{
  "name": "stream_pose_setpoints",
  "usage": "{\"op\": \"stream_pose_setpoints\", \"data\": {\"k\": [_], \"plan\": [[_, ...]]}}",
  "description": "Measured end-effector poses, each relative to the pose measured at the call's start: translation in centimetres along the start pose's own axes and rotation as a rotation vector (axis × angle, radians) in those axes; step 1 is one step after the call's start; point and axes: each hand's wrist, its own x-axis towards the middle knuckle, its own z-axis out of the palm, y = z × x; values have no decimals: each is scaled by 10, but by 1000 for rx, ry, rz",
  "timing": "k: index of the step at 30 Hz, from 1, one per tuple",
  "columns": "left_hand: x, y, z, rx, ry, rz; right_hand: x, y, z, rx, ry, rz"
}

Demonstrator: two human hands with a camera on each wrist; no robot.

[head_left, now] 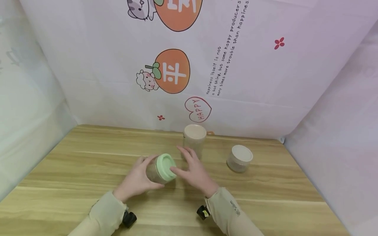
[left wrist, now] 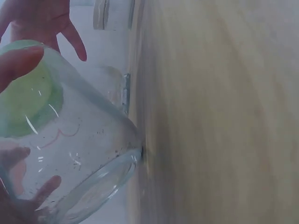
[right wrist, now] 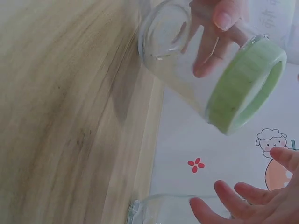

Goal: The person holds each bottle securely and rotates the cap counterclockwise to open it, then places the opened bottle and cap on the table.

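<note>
A clear glass jar with a green lid (head_left: 166,166) leans tilted toward the right in my left hand (head_left: 137,178). The left thumb and fingers wrap round its glass body (right wrist: 187,70). In the left wrist view, the lower edge of the jar (left wrist: 79,140) is at or just above the tabletop; I cannot tell which. Beside the lid hovers my right hand (head_left: 196,172), its fingers (right wrist: 238,198) spread and holding nothing. A gap shows between this hand and the lid in the right wrist view.
Behind the right hand stands a tall clear jar with a whitish lid (head_left: 195,131). A shorter jar with a whitish lid (head_left: 240,157) is farther right on the wooden table (head_left: 280,190). A printed white cloth (head_left: 251,75) hangs along the back edge.
</note>
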Motion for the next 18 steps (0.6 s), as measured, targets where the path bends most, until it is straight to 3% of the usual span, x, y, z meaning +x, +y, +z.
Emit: {"op": "stream_pose_setpoints", "data": {"k": [10, 18], "plan": [[-1, 2, 3, 64, -26, 116, -1, 5, 2, 30, -67, 30], [1, 5, 7, 153, 9, 222, 1, 5, 13, 103, -162, 55]]}}
